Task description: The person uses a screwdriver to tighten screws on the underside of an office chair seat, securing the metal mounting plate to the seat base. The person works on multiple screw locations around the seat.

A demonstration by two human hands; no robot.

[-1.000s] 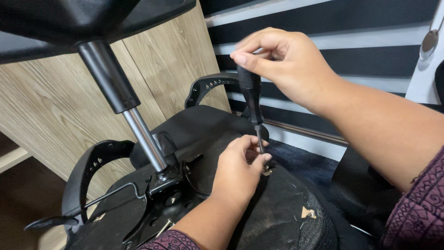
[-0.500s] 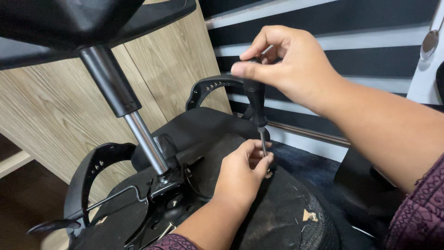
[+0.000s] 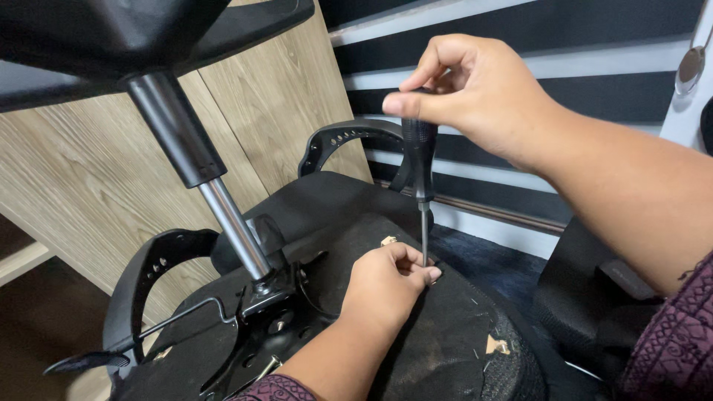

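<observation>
An upturned office chair lies before me, its black seat underside (image 3: 445, 334) facing up. My right hand (image 3: 475, 93) grips the black handle of a screwdriver (image 3: 420, 160) held upright, its thin shaft pointing down at the seat. My left hand (image 3: 386, 286) rests on the seat underside, fingertips pinched around the screwdriver's tip where it meets the surface. Whatever lies under the tip is hidden by the fingers.
The chair's gas-lift column (image 3: 200, 171) rises to the left, up to the black star base (image 3: 111, 37). A metal mechanism plate with a lever (image 3: 245, 312) sits at its foot. Two black armrest loops (image 3: 148, 275) (image 3: 349, 137) flank the seat. A wooden panel (image 3: 74, 186) stands behind.
My right hand has lifted slightly and shifted right with the screwdriver, showing more of the shaft. My left hand's fingers have closed more tightly around the tip.
</observation>
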